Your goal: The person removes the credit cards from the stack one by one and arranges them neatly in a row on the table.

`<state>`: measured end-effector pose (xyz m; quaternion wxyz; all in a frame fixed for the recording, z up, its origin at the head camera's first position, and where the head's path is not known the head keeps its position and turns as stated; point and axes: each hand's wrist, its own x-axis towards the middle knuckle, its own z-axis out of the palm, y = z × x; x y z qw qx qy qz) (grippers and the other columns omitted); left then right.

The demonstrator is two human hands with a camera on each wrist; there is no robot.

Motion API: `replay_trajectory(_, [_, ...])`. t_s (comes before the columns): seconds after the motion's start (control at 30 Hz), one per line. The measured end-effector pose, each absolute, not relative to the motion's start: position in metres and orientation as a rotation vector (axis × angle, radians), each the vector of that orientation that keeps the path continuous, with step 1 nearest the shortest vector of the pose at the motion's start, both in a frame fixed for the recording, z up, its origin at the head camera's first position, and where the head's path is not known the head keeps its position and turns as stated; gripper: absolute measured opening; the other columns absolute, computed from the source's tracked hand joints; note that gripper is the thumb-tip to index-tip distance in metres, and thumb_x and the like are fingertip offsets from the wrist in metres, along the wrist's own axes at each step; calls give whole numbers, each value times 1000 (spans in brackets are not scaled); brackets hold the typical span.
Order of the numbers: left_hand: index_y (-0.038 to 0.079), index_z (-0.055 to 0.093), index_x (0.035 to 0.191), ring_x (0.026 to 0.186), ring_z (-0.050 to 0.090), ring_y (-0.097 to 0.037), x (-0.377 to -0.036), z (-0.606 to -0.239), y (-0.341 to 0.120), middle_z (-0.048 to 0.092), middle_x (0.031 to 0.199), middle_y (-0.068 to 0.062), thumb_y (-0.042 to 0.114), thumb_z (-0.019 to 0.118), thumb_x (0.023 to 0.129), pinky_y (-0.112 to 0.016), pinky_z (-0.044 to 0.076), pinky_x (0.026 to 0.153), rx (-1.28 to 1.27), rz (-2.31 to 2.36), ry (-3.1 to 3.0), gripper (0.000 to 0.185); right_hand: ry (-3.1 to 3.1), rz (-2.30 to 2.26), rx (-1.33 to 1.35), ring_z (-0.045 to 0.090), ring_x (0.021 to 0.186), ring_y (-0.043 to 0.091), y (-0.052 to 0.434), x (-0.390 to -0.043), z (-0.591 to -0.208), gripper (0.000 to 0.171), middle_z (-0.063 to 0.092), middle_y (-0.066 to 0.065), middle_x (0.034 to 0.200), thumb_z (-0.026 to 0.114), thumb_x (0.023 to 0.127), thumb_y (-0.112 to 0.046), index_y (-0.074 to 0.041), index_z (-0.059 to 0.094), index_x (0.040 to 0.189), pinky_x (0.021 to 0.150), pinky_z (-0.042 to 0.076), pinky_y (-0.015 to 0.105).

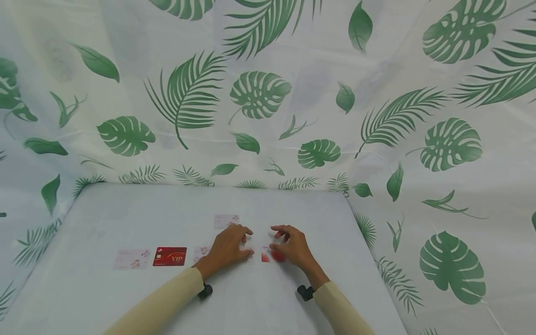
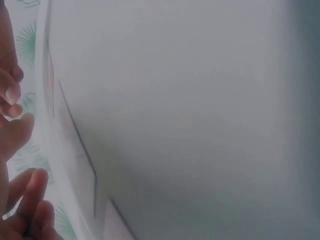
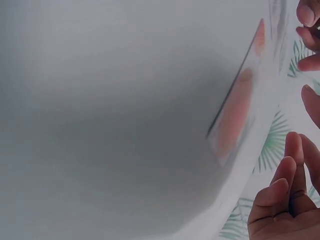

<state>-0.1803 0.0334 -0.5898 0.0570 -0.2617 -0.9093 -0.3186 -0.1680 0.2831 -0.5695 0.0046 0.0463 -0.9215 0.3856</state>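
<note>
On the smooth pale tabletop (image 1: 125,218), the left hand (image 1: 228,249) rests flat, fingers relaxed, over a pale rectangular card (image 1: 202,252). The right hand (image 1: 293,246), fingers loosely bent, seemingly touches a flat red-and-white card (image 1: 266,255).

The pale grey tabletop (image 1: 125,218) looks smooth and matt, with no shine on it, while the white leaf-printed cloth backdrop (image 1: 293,93) behind it hangs soft, with faint fold creases. The red rectangular VIP card (image 1: 169,256) has the slightly glossy look of plastic, and the pale floral-printed card (image 1: 131,258) beside it may be matt paper or plastic, too small to tell. The cream long sleeves (image 1: 167,298) look like soft matt cloth.
</note>
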Motion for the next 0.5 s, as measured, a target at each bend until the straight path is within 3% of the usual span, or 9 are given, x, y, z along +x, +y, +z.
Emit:
replay_trajectory(0.2, [18, 71, 129, 94, 55, -12, -190, -589, 20, 69, 98, 1, 40, 93, 82, -33, 57, 85, -752, -936, -2802, 56, -2887, 1245, 154, 57, 95, 19, 268, -179, -566, 53, 73, 4, 104, 92, 82, -16, -23, 74, 131, 81, 48, 30])
replay_trajectory(0.5, [16, 71, 130, 95, 57, -14, -200, -582, -2, 71, 100, -1, 33, 93, 83, -35, 57, 83, -721, -935, -2784, 56, -2903, 1271, 186, 58, 97, 20, 248, -192, -561, 54, 73, 7, 109, 92, 84, -18, -23, 72, 134, 82, 48, 31])
